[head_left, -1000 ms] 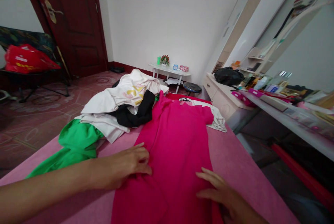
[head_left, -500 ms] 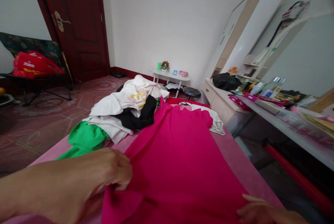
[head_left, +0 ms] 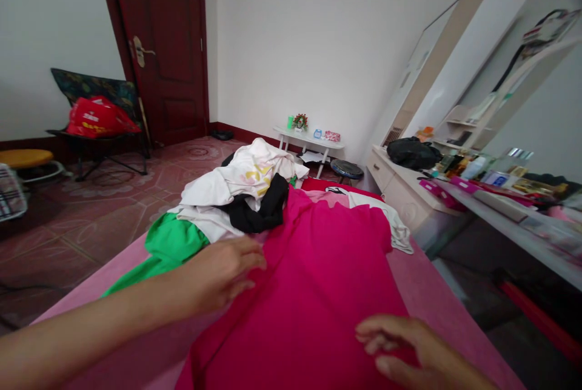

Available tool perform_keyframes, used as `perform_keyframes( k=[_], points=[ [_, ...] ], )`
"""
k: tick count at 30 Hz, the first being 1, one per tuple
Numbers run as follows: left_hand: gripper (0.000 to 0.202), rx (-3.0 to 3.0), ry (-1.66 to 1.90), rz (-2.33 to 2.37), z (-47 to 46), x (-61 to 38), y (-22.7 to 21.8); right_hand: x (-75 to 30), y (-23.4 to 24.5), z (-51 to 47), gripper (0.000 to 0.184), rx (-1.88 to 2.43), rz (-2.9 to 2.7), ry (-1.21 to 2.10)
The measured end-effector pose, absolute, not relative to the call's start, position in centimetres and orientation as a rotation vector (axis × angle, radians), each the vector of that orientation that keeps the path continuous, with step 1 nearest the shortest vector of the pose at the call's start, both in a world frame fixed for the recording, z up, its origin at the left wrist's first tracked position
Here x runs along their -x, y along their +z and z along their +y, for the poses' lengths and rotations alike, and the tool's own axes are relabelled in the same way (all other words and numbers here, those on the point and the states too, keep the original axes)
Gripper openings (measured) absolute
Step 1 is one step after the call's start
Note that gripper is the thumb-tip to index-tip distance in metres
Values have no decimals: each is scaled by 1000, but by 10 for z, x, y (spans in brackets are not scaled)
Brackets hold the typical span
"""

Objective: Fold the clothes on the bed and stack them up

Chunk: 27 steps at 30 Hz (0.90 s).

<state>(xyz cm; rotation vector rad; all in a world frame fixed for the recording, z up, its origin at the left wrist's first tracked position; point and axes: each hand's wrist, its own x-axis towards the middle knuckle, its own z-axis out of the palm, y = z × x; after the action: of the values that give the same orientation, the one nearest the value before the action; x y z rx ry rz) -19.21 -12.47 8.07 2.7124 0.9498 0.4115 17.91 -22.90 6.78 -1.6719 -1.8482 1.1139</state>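
Note:
A bright pink garment [head_left: 313,293] lies spread out lengthwise in front of me on a pink-covered surface [head_left: 459,317]. My left hand [head_left: 222,272] is over its left edge, the fingers apart and slightly bent with nothing held. Above the garment's lower right part is my right hand [head_left: 400,341], its fingers loosely curled and thumb apart, also holding nothing. Beyond my left hand is a heap with a white shirt [head_left: 236,174], a black cloth [head_left: 264,208] and a green cloth [head_left: 175,241].
Past the garment's far end lie a white garment [head_left: 395,226] and a red one. A dressing table [head_left: 482,214] crowded with bottles stands on the right. A small white table [head_left: 309,137] and a round stool [head_left: 346,170] are at the back. A folding chair holds a red bag [head_left: 100,118].
My left hand has let go of the garment's left edge and moved forward. My right hand has come up and inward over the cloth. The view has swung a little left.

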Motion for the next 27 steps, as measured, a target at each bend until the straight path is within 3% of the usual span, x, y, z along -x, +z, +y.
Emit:
perform_keyframes(
  k=[5,8,11,17,22,27],
  points=[
    [62,-3076,368,1300,-62,171,54,-115,27,-153,19,1509,-2021,961],
    [43,-3112,243,1300,-46,173,50,-104,-3,-135,13,1527,-1986,706],
    [28,-3145,380,1090,-48,191,66,-108,-17,-134,15,1504,-1960,638],
    [20,-3230,464,805,-69,272,98,-115,-19,-137,16,1474,-1929,672],
    [23,-3241,300,1150,-77,319,100,-109,-18,-135,14,1541,-1965,619],
    [25,-3001,50,1912,-88,323,109,-107,-9,-133,12,1551,-2047,648]
  ],
)
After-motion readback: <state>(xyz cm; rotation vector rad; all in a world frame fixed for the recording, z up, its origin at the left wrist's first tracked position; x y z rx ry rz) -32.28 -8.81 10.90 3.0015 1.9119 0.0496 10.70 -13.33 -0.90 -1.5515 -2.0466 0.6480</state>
